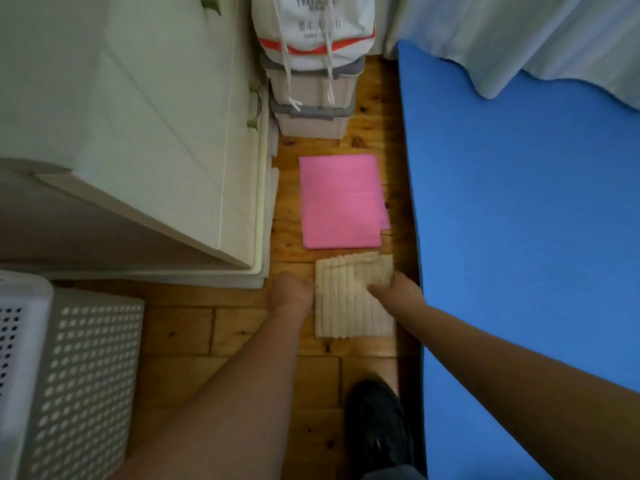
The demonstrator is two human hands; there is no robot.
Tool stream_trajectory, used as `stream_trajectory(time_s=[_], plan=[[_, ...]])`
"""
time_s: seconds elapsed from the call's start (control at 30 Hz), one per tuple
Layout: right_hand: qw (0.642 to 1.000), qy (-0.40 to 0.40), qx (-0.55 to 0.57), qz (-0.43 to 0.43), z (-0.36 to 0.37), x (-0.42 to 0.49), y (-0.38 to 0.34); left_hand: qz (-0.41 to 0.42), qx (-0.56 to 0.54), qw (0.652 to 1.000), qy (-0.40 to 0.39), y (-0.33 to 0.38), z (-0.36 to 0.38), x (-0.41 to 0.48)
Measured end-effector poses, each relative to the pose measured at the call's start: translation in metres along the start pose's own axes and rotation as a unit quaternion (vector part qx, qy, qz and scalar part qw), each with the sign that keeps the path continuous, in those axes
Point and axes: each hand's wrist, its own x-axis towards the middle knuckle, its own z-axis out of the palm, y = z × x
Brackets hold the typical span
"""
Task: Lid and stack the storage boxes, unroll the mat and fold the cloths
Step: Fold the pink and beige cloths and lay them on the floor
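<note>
Cream cloth (353,303): L hand (294,289), R hand (398,289) at edges; bag (311,32) txt unreadable.

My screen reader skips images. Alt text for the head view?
The left hand and right hand hold a ribbed cream cloth on the floor. A folded pink cloth lies beyond it, stacked boxes farther on, a blue mat at right.

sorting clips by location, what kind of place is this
Likely a room in a home, perhaps a bedroom: a wooden floor, a white cabinet and lidded storage boxes stacked beside it.
</note>
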Motion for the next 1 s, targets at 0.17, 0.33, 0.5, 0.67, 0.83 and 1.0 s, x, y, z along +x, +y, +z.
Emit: stream_trajectory(time_s=[0.17,0.33,0.5,0.67,0.83,1.0], plan=[[0.983,0.074,-0.165,-0.034,-0.008,-0.006,-0.041,0.007,0.08,0.996,0.039,0.036,-0.018,-0.038],[0.98,0.141,-0.059,-0.129,-0.076,-0.043,-0.139,0.126,0.113,0.985,-0.022,0.107,-0.068,-0.118],[0.957,0.204,0.049,-0.199,-0.169,-0.124,-0.251,0.19,-0.011,0.979,-0.067,0.197,-0.162,-0.195],[0.921,0.224,0.162,-0.273,-0.236,-0.214,-0.343,0.273,-0.162,0.944,0.087,0.235,-0.265,-0.271],[0.881,0.194,0.17,-0.397,-0.243,-0.289,-0.421,0.36,-0.265,0.822,0.353,0.227,-0.391,-0.312],[0.871,0.11,0.164,-0.449,-0.211,-0.299,-0.49,0.313,-0.356,0.805,0.358,0.233,-0.45,-0.273]])
